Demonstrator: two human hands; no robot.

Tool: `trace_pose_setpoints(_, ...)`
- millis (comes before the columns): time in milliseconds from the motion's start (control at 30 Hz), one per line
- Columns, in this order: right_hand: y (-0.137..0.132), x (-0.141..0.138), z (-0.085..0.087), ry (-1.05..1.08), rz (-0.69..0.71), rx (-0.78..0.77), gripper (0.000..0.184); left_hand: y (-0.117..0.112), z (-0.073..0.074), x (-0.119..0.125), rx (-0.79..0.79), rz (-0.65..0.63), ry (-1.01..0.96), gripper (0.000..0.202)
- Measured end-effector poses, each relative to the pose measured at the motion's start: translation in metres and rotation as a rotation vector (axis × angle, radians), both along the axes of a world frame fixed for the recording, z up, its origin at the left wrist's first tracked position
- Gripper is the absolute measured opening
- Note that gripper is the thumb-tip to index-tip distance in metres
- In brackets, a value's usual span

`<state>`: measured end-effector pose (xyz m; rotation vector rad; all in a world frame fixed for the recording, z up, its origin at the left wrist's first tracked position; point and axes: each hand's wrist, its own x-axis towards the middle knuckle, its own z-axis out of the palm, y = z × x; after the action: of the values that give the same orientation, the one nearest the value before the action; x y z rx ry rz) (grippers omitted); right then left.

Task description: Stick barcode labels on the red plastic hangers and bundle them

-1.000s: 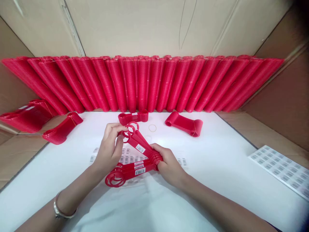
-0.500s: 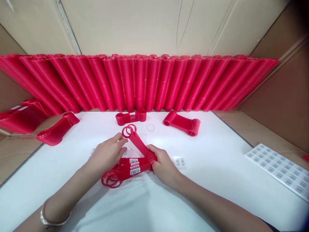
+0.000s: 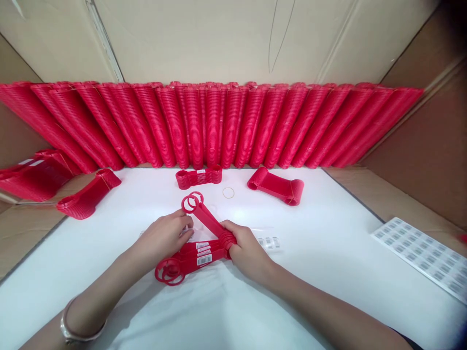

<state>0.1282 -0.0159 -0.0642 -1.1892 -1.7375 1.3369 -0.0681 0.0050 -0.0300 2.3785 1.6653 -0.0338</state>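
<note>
My right hand [image 3: 250,248] grips the ringed ends of a fanned bunch of flat red plastic pieces [image 3: 209,221]. Each piece has a ring at its end; several lower ones carry white barcode labels. Two pieces point up and away, apart from the lower group, whose loose rings lie at the lower left. Behind the bunch lies a sheet of barcode stickers [image 3: 269,242], mostly hidden by the pieces. My left hand [image 3: 166,236] is bent over the left part of that sheet, thumb and fingers curled together at its labels; the exact grip is partly hidden.
Tall stacks of red pieces [image 3: 213,126] line the back wall. Banded bundles lie at the left [image 3: 89,194], centre [image 3: 199,177] and right [image 3: 275,185], with a loose rubber band [image 3: 228,193] between. A larger sticker sheet [image 3: 419,255] rests at the right. Cardboard walls [image 3: 423,131] enclose the table.
My left hand's fingers have come down and closer to the thumb at the sticker sheet. The sheet has shifted slightly right. The upper red pieces have dipped a little in my right hand.
</note>
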Motion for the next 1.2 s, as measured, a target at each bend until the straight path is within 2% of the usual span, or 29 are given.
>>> trace_pose_setpoints(133,0.002,0.001,0.0,-0.009,-0.01,-0.015,0.032,-0.002,0.01,-0.005,-0.037,0.021,-0.128,0.021)
trace_pose_setpoints(267,0.003,0.002,0.002,-0.009,0.001,-0.039,0.032,-0.004,0.023,-0.003,-0.236,0.088,-0.479,0.021)
trace_pose_setpoints(367,0.002,0.001,0.005,0.001,0.008,-0.048,0.034,-0.006,0.023,0.008,-0.314,0.196,-0.713,0.024)
trace_pose_setpoints(433,0.002,0.001,0.006,0.01,0.004,-0.052,0.033,-0.008,0.02,0.016,-0.341,0.246,-0.795,0.025)
trace_pose_setpoints(633,0.0,0.001,0.007,0.021,0.006,-0.034,0.032,-0.009,0.012,0.025,-0.339,0.342,-0.862,0.028)
trace_pose_setpoints(1200,0.0,0.001,0.007,0.057,-0.008,-0.09,0.031,-0.009,0.004,0.023,-0.305,0.369,-0.865,0.031)
